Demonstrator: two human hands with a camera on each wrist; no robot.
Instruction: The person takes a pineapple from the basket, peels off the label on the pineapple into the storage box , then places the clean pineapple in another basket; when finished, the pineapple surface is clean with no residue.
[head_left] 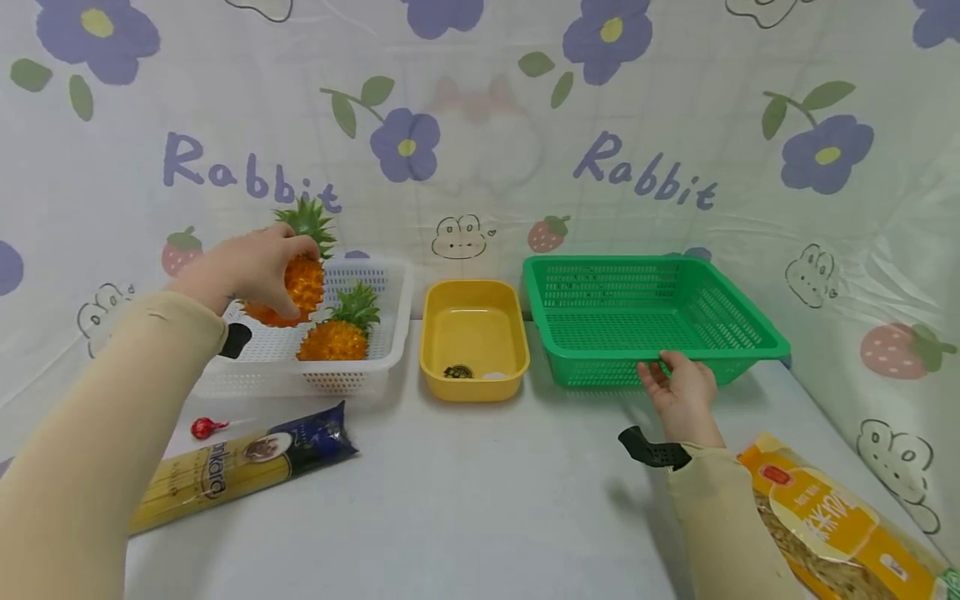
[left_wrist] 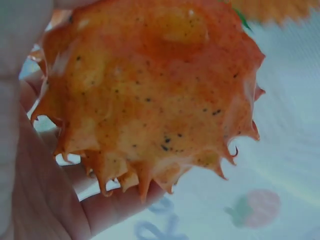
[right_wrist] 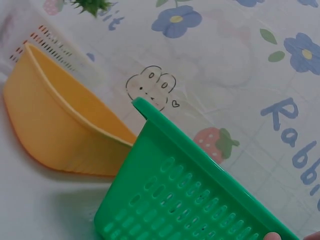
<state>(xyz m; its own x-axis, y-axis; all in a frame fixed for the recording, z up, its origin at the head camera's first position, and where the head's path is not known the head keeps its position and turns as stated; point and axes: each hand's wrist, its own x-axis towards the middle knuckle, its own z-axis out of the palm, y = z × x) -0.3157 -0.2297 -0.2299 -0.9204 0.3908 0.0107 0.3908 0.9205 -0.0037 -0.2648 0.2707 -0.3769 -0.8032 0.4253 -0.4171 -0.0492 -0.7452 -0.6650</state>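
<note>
My left hand [head_left: 258, 265] grips an orange toy pineapple [head_left: 306, 283] with green leaves above the white basket [head_left: 397, 321]. The left wrist view shows the spiky body of this pineapple [left_wrist: 150, 100] up close, with fingers behind it. A second toy pineapple [head_left: 333, 340] lies in the white basket. On the right, my right hand [head_left: 686, 396] holds the front rim of a green perforated basket [head_left: 592, 367]. One fingertip lies on that rim in the right wrist view, where most of the hand is out of frame.
Between the baskets stands a yellow tub [head_left: 472, 389] with a small dark patterned thing [head_left: 458, 371] and a pale piece inside. A spaghetti pack [head_left: 247, 462] and a small red object [head_left: 206, 427] lie front left. An orange-yellow food bag [head_left: 840, 521] lies at right.
</note>
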